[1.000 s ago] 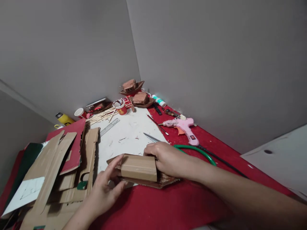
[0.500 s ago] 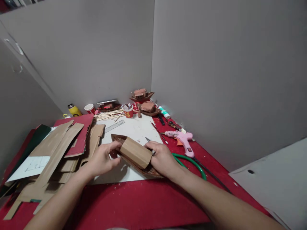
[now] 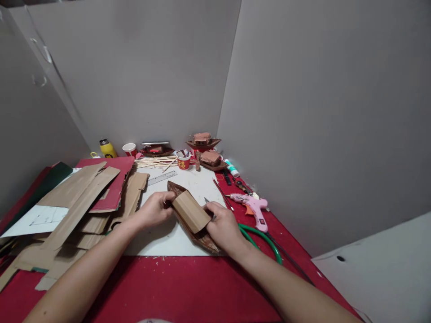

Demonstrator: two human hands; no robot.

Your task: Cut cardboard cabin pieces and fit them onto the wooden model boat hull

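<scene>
A brown model boat (image 3: 206, 241) is held at a slant over the white sheet (image 3: 153, 242), its pointed end towards the far left. Across its middle sits a folded piece of tan cardboard (image 3: 191, 211), arched like a roof. My left hand (image 3: 157, 208) pinches the boat's left side near the cardboard's upper corner. On the other side, my right hand (image 3: 225, 225) is closed at the cardboard's right edge and the hull; its fingertips are partly hidden. A thin pointed metal tip (image 3: 206, 200) shows just beyond the right fingers; I cannot tell whether they hold it.
Cardboard scraps (image 3: 81, 202) pile up at left. A pink glue gun (image 3: 252, 204) and a green cable loop (image 3: 266, 237) lie at right. Behind are a ruler (image 3: 162, 178), thin sticks (image 3: 153, 162), a red cup (image 3: 183, 160) and finished-looking boats (image 3: 204, 141) by the grey walls.
The boat has turned so its far end points more away from me. My left hand has closed on its side. The whole view has shifted slightly.
</scene>
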